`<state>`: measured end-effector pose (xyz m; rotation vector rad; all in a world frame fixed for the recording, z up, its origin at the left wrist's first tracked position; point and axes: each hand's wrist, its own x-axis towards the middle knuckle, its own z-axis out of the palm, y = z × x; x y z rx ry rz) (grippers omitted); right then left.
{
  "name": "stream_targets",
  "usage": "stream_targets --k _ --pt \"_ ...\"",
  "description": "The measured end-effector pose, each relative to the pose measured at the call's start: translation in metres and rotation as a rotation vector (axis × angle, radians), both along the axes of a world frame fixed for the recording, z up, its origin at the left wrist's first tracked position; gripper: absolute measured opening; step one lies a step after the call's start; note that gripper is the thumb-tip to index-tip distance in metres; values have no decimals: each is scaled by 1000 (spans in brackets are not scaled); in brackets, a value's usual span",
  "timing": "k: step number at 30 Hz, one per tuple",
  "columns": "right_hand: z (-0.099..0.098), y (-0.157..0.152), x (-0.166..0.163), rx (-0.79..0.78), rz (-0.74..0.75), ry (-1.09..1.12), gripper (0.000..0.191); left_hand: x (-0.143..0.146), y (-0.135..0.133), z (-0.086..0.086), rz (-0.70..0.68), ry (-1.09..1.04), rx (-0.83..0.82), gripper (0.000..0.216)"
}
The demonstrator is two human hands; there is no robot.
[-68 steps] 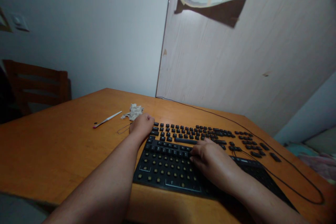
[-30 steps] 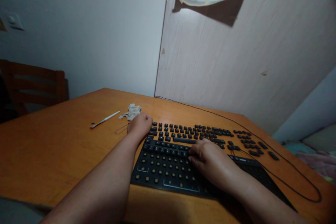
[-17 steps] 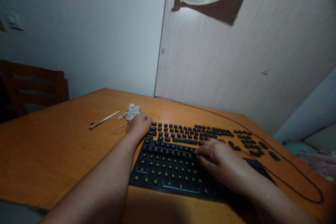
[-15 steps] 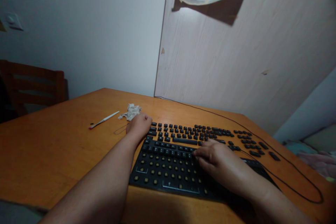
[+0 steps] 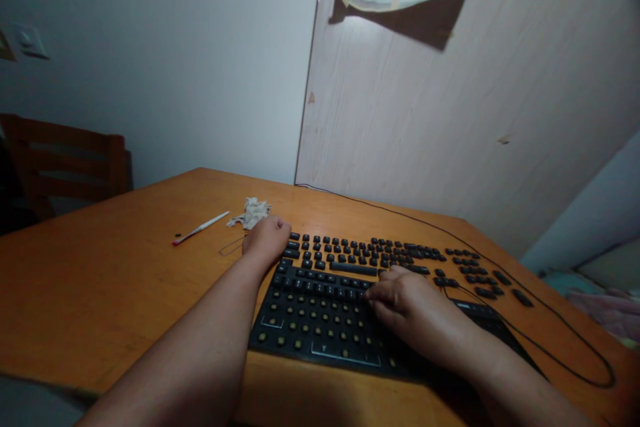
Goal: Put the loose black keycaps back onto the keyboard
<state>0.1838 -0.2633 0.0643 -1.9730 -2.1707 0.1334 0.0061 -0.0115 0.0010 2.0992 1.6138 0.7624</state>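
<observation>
A black keyboard (image 5: 327,330) lies on the table, its top rows capped and its lower rows showing bare key stems. My right hand (image 5: 407,297) is over its middle, thumb and fingers pinched at a keycap by the right end of the capped number row; the fingers partly hide that key. My left hand (image 5: 267,239) rests closed on the table beyond the keyboard's left corner, beside loose keycaps. Whatever it may hold is hidden. A thin wire loop (image 5: 231,247) sticks out by its left side. Loose black keycaps (image 5: 363,255) lie in rows behind the keyboard.
Crumpled tissue (image 5: 254,212) lies behind my left hand, with a white, red-tipped stick (image 5: 203,227) farther left. A black cable (image 5: 565,327) curves along the table's right side. More keycaps (image 5: 475,273) lie at right. A wooden chair (image 5: 65,160) stands at left.
My right hand has shifted very slightly left along the number row, still pinching. My left hand stays closed in its place. The view has moved a little.
</observation>
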Motion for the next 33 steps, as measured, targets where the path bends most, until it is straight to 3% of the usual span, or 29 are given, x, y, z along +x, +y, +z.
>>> stream_targets --k 14,23,28,33 --pt "1 5 4 3 -9 14 24 1 -1 3 15 26 -23 27" --pt "27 3 42 272 -195 75 25 -1 3 1 -6 25 3 27" --pt "42 21 66 182 -331 -40 24 -2 3 1 -16 31 4 29" --pt "35 59 89 59 -384 -142 20 -2 -1 6 -10 43 -17 27"
